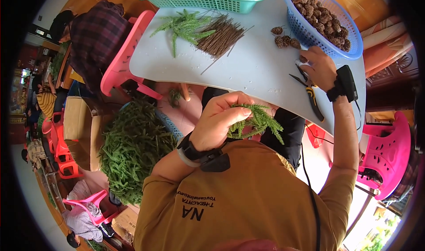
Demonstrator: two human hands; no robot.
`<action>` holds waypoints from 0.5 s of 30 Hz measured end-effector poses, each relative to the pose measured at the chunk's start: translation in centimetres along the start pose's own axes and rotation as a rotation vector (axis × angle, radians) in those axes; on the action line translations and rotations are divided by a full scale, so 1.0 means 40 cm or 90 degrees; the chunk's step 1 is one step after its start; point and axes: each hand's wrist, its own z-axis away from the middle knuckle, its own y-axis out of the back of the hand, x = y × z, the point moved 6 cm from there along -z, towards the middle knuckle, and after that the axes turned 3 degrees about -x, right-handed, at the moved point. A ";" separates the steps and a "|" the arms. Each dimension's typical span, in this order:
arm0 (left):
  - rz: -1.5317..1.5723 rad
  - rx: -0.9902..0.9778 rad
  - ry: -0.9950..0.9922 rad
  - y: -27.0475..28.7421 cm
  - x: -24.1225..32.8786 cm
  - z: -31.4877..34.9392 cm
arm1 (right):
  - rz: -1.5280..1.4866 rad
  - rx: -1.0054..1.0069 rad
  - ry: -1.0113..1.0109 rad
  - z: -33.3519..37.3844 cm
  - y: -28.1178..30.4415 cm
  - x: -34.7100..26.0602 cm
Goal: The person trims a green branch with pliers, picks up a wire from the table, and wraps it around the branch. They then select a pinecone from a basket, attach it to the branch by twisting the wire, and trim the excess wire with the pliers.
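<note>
My left hand (pixel 228 118) is closed on a green artificial fern-like sprig (pixel 265 120), held above my lap at the table's near edge. My right hand (pixel 319 67) rests over the right part of the table with curled fingers. A small brown pine cone (pixel 303 59) shows at its fingertips, partly covered by them. Just under that hand lie pliers (pixel 314 104) with yellow-and-black handles, their dark jaws pointing left. Several loose pine cones (pixel 283 41) sit left of the fingers, beside a blue basket (pixel 295 23) full of cones.
On the white table (pixel 177 71) lie a bundle of thin brown sticks (pixel 220 37) and green sprigs (pixel 183 28). A green basket (pixel 201 4) stands at the back. Left of me is a large heap of greenery (pixel 133 149). Pink chairs (pixel 385 156) flank the table. A black cable (pixel 310 184) runs along my body.
</note>
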 end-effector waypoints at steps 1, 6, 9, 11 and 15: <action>-0.010 -0.001 -0.005 -0.004 0.012 0.002 | -0.023 0.001 0.017 0.001 0.002 0.004; -0.018 0.013 -0.090 -0.012 0.034 -0.009 | -0.089 0.034 0.035 0.004 0.023 0.017; 0.022 -0.026 -0.087 -0.026 0.043 -0.011 | -0.153 0.054 -0.011 0.014 0.052 0.020; 0.042 -0.045 -0.085 -0.034 0.049 -0.013 | -0.257 0.070 -0.090 0.037 0.074 0.020; 0.086 -0.004 -0.050 -0.025 0.042 -0.033 | -0.535 0.147 -0.015 0.106 0.086 -0.053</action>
